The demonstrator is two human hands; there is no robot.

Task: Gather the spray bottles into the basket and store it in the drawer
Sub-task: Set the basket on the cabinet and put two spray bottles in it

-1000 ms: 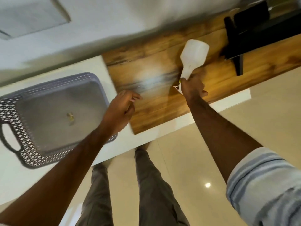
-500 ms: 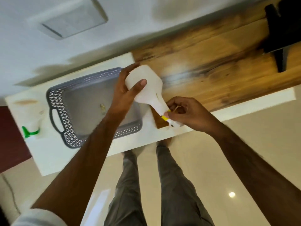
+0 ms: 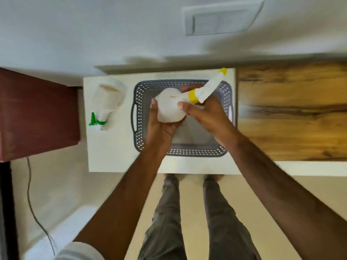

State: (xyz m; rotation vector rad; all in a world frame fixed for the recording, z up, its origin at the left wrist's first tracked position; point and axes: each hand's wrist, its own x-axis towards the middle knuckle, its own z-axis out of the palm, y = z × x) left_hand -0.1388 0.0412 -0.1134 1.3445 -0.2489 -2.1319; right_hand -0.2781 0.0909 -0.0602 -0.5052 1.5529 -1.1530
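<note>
- The left hand [image 3: 161, 126] and right hand [image 3: 208, 113] are bare, with no gloves, rings or watch showing.
- Both forearms are uncovered up to the elbow.
- A pale, light-coloured sleeve [image 3: 78, 251] sits bunched at the left arm's upper end, at the bottom edge of the view; blur hides any pattern on it.
- The legs wear grey-olive trousers [image 3: 165, 222], creased at the knees.
- The feet are too blurred to tell.

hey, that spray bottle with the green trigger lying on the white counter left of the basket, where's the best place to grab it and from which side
Probably by the narrow neck, just above the green trigger, coming straight down from above. The green-trigger bottle lies on its side on the white counter, trigger end toward the person, with bare counter around it. Its body looks wide, the neck slimmer. The basket sits to its right, so approach from the left.
</note>
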